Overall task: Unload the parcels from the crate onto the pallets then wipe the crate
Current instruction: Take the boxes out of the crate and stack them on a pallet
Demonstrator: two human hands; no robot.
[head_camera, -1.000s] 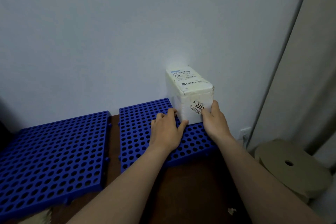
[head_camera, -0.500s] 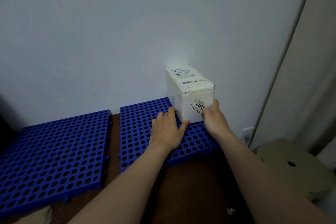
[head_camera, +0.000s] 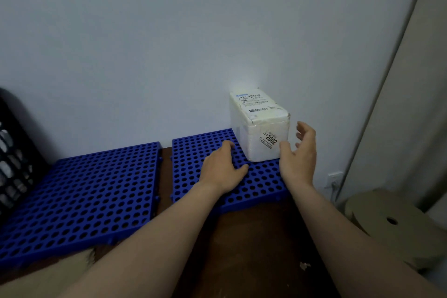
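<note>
a white parcel (head_camera: 260,128) stands on the far right corner of the right pallet (head_camera: 193,152), a blue plastic grid full of round holes, with its back end close against the pale wall (head_camera: 169,43). a printed label covers the parcel's top, and a sticker reading 2002 sits slanted on the face turned to the camera

the left hand (head_camera: 223,169) lies palm down on the right pallet just left of the parcel, fingers relaxed and lying flat, holding nothing. its thumb points toward the parcel's near left corner, and whether the fingertips touch the parcel's side cannot be told

the right hand (head_camera: 298,152) is raised beside the parcel's right side with its fingers spread and loosely bent, gripping nothing. a gap shows between those fingers and the parcel. the thumb is at the parcel's near right edge, contact unclear

the left pallet (head_camera: 84,189), the same blue kind, lies flat beside the right one with a strip of dark brown floor (head_camera: 254,249) between them, and nothing rests on it. part of a black crate (head_camera: 12,152) with open lattice walls shows at the left edge of the view, next to the left pallet

a beige curtain (head_camera: 411,104) hangs at the right, with a socket (head_camera: 335,178) low on the wall near it and a round cardboard disc (head_camera: 391,222) with a centre hole below
</note>
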